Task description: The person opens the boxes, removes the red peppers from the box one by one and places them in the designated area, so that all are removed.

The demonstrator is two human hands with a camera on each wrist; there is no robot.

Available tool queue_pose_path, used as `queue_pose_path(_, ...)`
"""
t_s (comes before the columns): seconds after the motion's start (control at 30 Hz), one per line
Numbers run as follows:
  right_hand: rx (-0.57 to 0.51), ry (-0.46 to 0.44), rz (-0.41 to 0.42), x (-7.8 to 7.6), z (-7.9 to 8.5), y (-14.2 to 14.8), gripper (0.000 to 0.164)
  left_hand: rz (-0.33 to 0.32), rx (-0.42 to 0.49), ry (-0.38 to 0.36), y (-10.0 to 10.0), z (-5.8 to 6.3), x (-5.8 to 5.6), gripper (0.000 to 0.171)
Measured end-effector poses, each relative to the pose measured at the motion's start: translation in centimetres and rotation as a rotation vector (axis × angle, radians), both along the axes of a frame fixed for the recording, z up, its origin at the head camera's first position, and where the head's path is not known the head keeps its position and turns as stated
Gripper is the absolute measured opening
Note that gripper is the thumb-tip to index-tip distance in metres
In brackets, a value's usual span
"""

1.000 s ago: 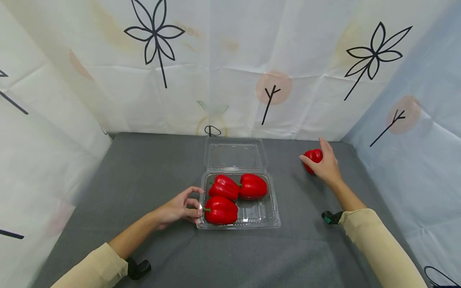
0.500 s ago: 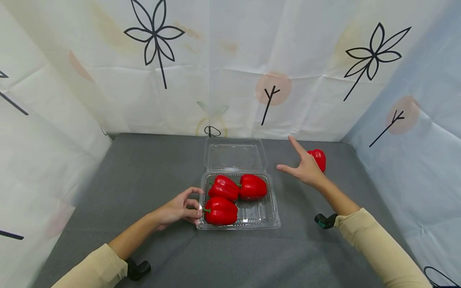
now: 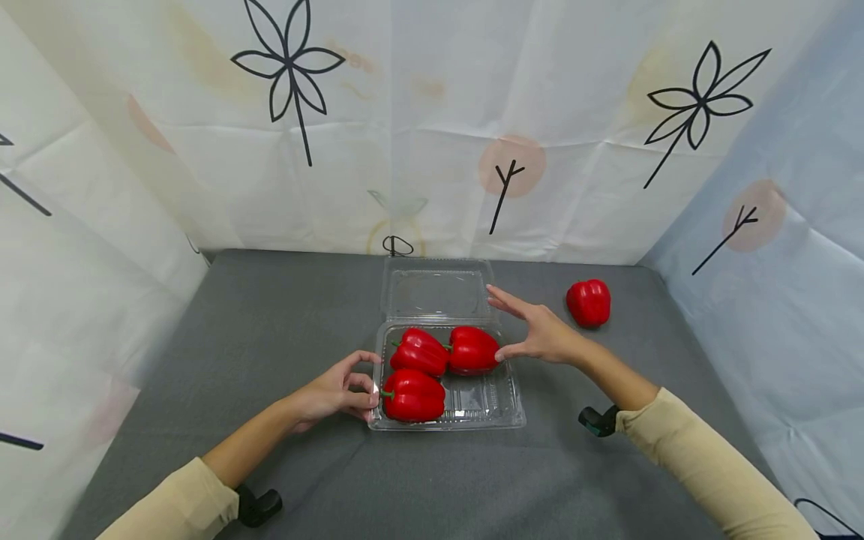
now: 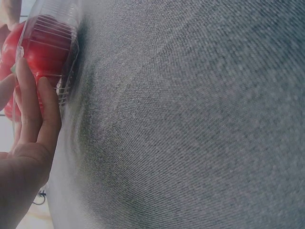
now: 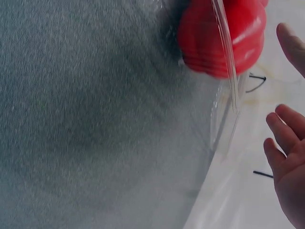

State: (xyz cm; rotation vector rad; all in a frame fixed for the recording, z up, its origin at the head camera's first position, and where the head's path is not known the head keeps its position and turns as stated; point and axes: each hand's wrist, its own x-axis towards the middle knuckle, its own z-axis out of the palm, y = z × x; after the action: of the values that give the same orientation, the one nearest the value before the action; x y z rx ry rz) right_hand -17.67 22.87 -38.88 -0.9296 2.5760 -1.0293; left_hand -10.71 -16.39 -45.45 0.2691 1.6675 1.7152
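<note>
A clear plastic clamshell container (image 3: 486, 397) lies with its lid back, holding three red bell peppers: one at back right (image 3: 475, 350), one at back left (image 3: 420, 351) and one at front left (image 3: 414, 395). My left hand (image 3: 340, 386) grips the container's left edge; in the left wrist view its fingers (image 4: 31, 105) lie along the outer wall. Over the container's right edge, my right hand (image 3: 543, 334) is spread with nothing in it, thumb tip right at the back right pepper. The right wrist view shows this hand's fingers (image 5: 286, 129) apart, beside the container wall.
Another red bell pepper (image 3: 589, 303) stands on the grey cloth at the back right, behind my right forearm. The transparent lid (image 3: 439, 292) lies toward the back wall. Patterned white cloth (image 3: 432, 150) encloses the table at the back and sides.
My right hand has moved left, from the lone pepper at the back right to the container's right edge. That pepper has stayed behind. My left hand has kept its place.
</note>
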Motion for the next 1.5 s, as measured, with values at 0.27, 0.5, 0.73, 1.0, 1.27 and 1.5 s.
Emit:
queue_pose_path(0.27,-0.006,-0.101,0.098,0.2,-0.4,-1.2,0.101,0.007,-0.006,-0.004,0.1,0.0,-0.1,0.066)
queue_pose_path(0.5,0.015,-0.109,0.110,0.3,-0.4,-1.7,0.094,0.007,-0.003,-0.004,0.1,-0.1,-0.1,0.066)
queue_pose_path(0.73,0.051,-0.077,0.106,0.0,-0.5,-2.2,0.084,0.003,0.003,-0.004,0.0,-0.1,-0.2,0.066)
queue_pose_path(1.0,0.139,0.004,0.098,-0.2,-0.9,-2.8,0.070,0.011,0.007,-0.014,0.1,-0.2,-0.1,0.065)
queue_pose_path(1.27,0.252,0.031,0.090,-0.1,-0.8,-3.3,0.073,0.005,0.013,-0.012,0.2,-0.3,-0.2,0.065)
queue_pose_path(1.5,0.264,0.026,0.078,-0.3,-1.0,-3.5,0.072,0.001,0.016,-0.019,0.2,-0.3,-0.1,0.067)
